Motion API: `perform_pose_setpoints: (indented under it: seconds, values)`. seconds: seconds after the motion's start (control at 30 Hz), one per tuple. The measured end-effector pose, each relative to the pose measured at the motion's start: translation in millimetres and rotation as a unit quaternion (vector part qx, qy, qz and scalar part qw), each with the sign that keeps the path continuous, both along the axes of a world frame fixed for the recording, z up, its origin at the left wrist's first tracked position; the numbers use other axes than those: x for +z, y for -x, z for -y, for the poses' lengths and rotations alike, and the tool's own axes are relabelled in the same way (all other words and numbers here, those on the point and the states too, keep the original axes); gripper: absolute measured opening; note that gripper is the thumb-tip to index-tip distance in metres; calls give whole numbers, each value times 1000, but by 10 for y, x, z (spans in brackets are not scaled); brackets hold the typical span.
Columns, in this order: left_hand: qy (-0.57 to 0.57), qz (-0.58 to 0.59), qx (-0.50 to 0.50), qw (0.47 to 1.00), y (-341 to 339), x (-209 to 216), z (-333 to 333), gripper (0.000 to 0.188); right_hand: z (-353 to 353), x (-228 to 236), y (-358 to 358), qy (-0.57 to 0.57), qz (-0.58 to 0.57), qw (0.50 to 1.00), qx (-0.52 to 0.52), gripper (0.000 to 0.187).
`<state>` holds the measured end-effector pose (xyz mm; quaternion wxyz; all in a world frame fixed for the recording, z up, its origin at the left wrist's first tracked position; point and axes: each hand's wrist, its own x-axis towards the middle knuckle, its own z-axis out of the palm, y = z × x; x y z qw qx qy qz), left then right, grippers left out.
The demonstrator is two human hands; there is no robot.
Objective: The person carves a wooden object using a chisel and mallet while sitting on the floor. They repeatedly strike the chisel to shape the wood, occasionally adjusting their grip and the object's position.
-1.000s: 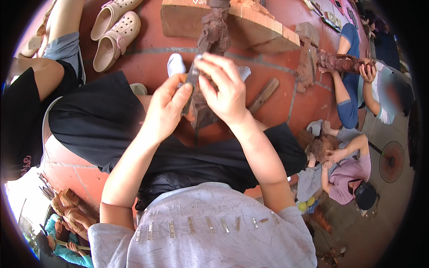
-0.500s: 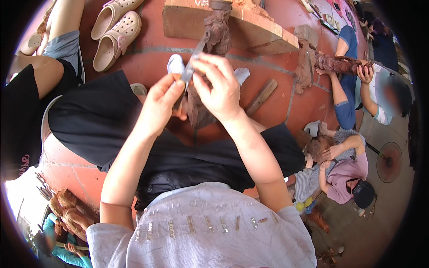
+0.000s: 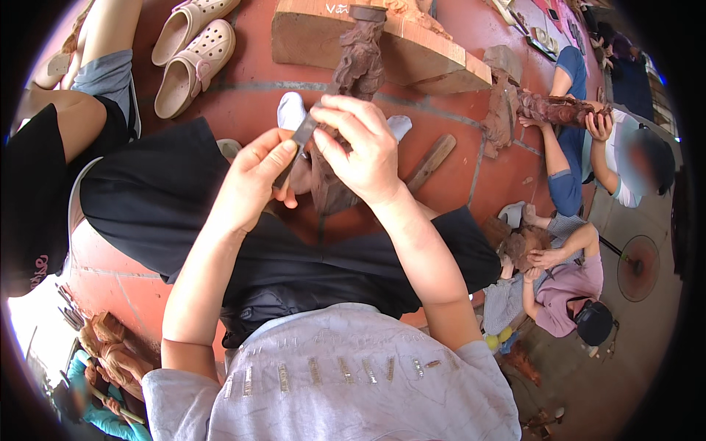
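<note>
A flat dark grey strip (image 3: 303, 135), thin and straight like a file, slants between my two hands. My left hand (image 3: 257, 165) pinches its lower part, thumb on top and fingers beneath. At the upper end the fingertips of my right hand (image 3: 360, 147) close on it. Whether it is metal or an abrasive strip, I cannot tell. Just beyond and under my hands stands a dark brown wood carving (image 3: 360, 62), its rough base (image 3: 331, 192) between my legs and its middle partly hidden by my right hand.
A thick pale timber block (image 3: 316, 40) lies beyond the carving. A flat wooden piece (image 3: 432, 162) rests on the red tiles to the right. Beige clogs (image 3: 195, 66) are at the far left. People at the right handle other brown carvings (image 3: 559, 109); a fan (image 3: 638, 266) stands behind them.
The strip has drawn back toward me and away from the carving, and its flat face looks darker. My left hand has shifted slightly down and left. Both hands keep their grip.
</note>
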<state>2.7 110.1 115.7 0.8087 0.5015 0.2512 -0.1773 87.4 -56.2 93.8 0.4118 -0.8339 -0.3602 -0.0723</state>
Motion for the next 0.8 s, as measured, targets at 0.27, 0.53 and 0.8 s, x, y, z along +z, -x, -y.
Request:
perform_pose_setpoints:
  seconds: [0.27, 0.53, 0.8]
  values:
    - [9, -4, 5, 1000, 12, -124, 60, 24, -9, -51, -9, -9, 18, 1000, -10, 23]
    - [-11, 5, 24, 1000, -73, -101, 97, 24, -52, -58, -42, -24, 18, 999, -28, 25]
    - [-62, 47, 20, 997, -87, 29, 92, 25, -72, 144, -113, -11, 25, 999, -19, 24]
